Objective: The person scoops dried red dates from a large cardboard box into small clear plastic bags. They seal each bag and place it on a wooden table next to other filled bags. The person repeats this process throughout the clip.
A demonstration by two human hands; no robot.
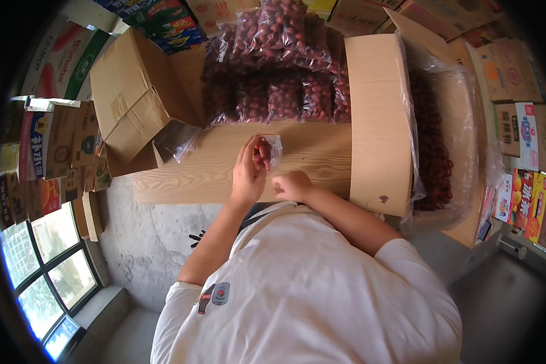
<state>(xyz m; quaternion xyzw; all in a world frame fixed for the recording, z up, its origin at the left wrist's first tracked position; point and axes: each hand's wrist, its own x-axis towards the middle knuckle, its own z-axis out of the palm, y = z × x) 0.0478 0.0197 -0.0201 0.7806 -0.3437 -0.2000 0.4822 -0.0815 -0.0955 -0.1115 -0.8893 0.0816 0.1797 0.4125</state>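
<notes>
My left hand (pixel 247 175) is raised over the wooden table, its fingers curved around a small clear plastic bag (pixel 276 149). Dark red dried fruits (pixel 262 154), which look like jujubes, show in this bag. My right hand (pixel 294 185) is curled into a loose fist just below and to the right of the bag, apart from it. No object shows in that fist. Filled clear bags of the same red fruit (pixel 283 98) stand in a row beyond my hands, with more bags (pixel 280 34) piled on top.
A large cardboard box (pixel 380 123) lined with clear plastic (pixel 464 136) stands at the right, holding loose red fruit (pixel 430 150). At the left, a tilted cardboard box (pixel 127 95) has empty plastic bags (pixel 178 139) at its opening. The table's front edge (pixel 177 202) runs close to my body.
</notes>
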